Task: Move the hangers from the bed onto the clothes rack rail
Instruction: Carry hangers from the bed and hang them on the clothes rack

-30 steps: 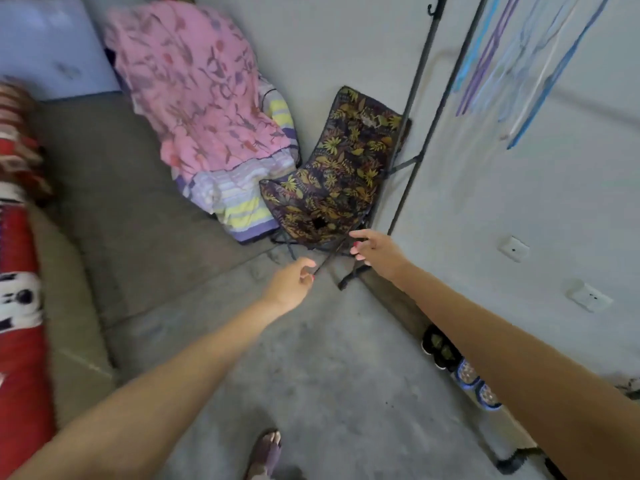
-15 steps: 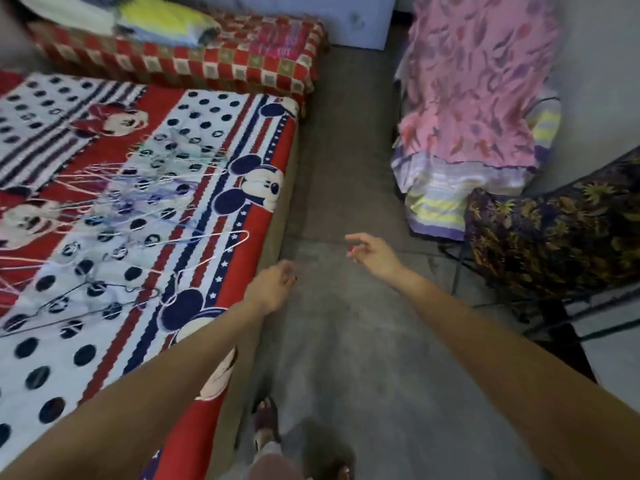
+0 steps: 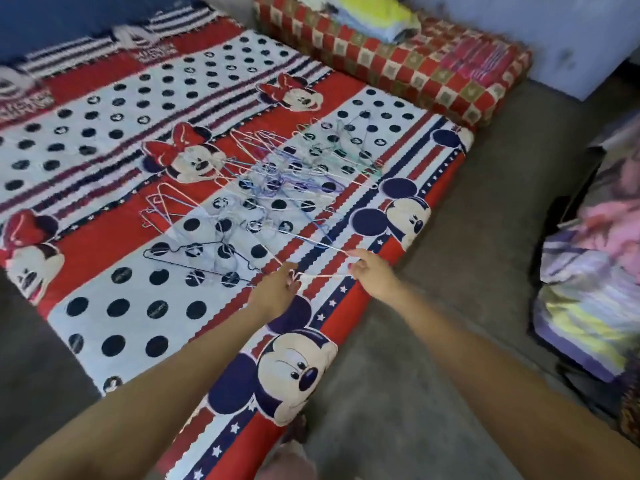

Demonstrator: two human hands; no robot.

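Note:
Several thin wire hangers point(image 3: 277, 178) in white, pink, blue, purple and black lie tangled on the bed point(image 3: 104, 188), which has a red, white and navy cartoon-mouse sheet. At the bed's near right edge my left hand point(image 3: 277, 289) pinches one end of a white hanger point(image 3: 322, 275). My right hand point(image 3: 370, 271) pinches the same hanger at its other corner. The clothes rack rail is out of view.
A red checkered mattress point(image 3: 433, 74) with folded clothes point(image 3: 377, 15) lies beyond the bed. A pile of pink and striped fabric point(image 3: 595, 271) sits at the right on the grey floor point(image 3: 467, 271). My foot point(image 3: 294, 459) shows at the bottom.
The view swung left from the rack and chair to the bed. Both hands reached down from empty air and took hold of a white hanger at the bed's edge.

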